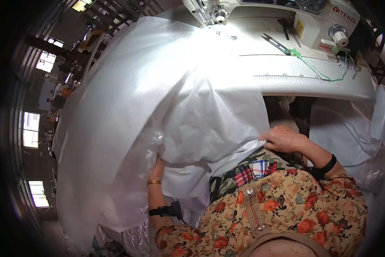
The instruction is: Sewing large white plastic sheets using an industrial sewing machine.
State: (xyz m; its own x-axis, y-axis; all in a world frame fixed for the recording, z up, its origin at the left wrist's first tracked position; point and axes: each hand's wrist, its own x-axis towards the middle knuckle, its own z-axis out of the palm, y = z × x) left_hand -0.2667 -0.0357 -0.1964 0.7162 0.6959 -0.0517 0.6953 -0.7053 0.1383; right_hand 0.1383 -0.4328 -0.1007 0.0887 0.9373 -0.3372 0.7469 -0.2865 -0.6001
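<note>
**Operator:** Where is the material sitting, and how am I holding it?

**Technician:** The white woven fabric (166, 94) is draping from the sewing table (312, 81) down across your lap, covering most of the left side of the view. Your right hand (282, 139) is pinching the fabric's lower edge just above your lap, with the fingers closed on it. Your left hand (157, 168) is reaching up under a fold of the fabric; most of it is hidden, so you cannot tell from here whether it is gripping or only supporting.

**Operator:** What is lying near the work area?

**Technician:** The sewing machine (287, 17) is standing at the far edge of the table, with its needle area (219, 16) just beyond the top of the fabric. A pair of thread snips (275, 43) is resting on the table beside the machine base, and a green thread (319, 70) is trailing from them across the table's printed ruler scale (287, 76). More white material (351, 128) is hanging to your right, below the table edge.
</note>
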